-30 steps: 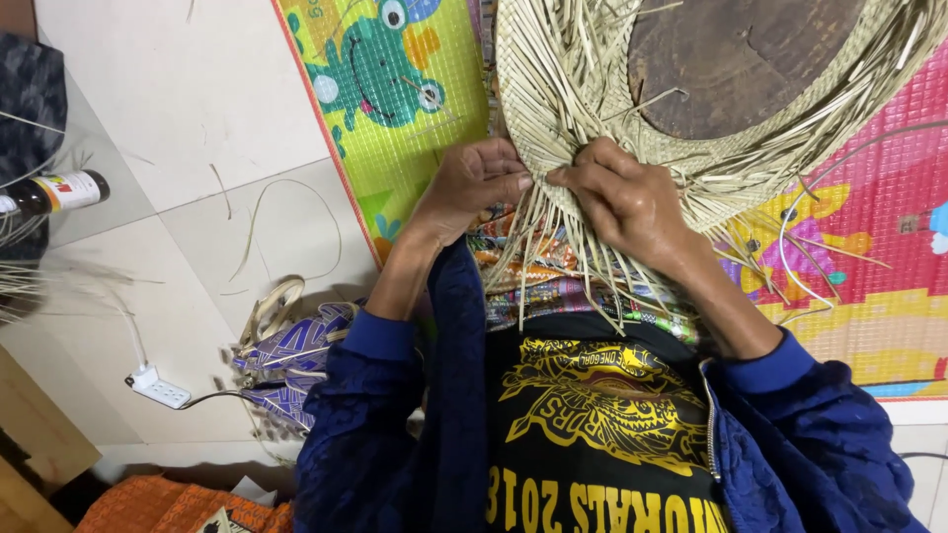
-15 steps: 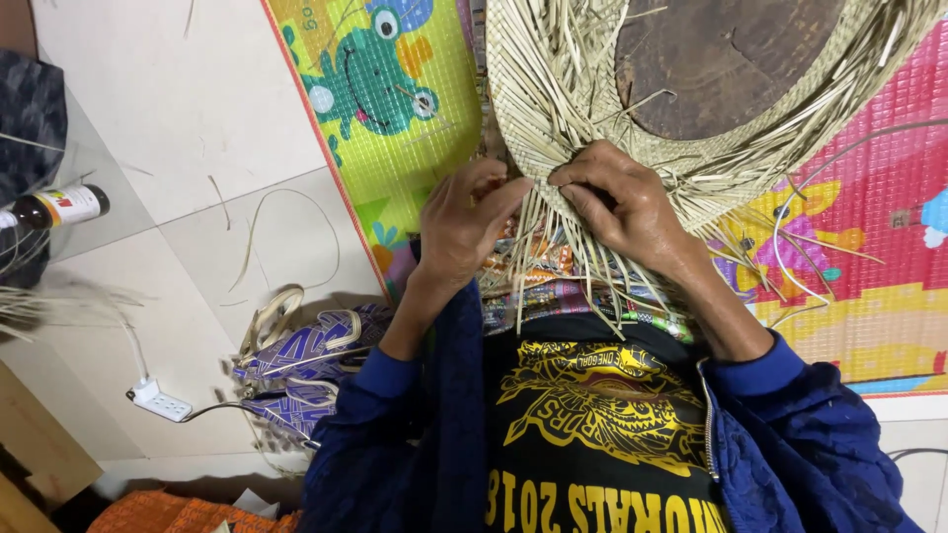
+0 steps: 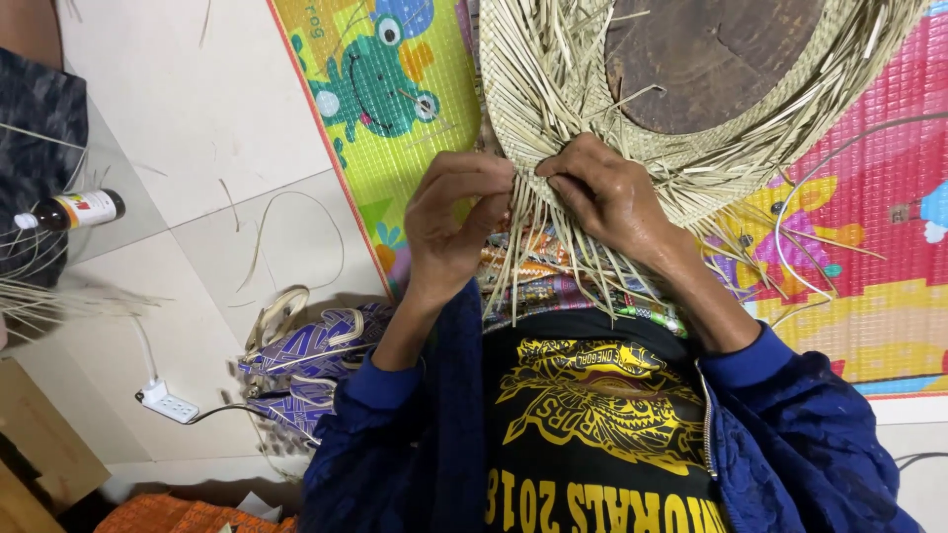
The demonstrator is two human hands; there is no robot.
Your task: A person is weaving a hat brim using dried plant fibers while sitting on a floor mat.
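Both pinching loose straw strands (image 3: 538, 252) at woven mat (image 3: 553, 89) edge: left hand (image 3: 449, 232), right hand (image 3: 602, 197). Strands run lengthwise toward body. Small brown bottle (image 3: 74, 209), white/yellow label, lying well left of hands.

Small brown bottle (image 3: 71, 210) — white cap, yellow-red label — lying on floor tiles, far left.

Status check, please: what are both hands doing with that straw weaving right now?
Left hand pinching loose straw strands. Right hand pressing on the woven rim. Nothing blocking the hands.
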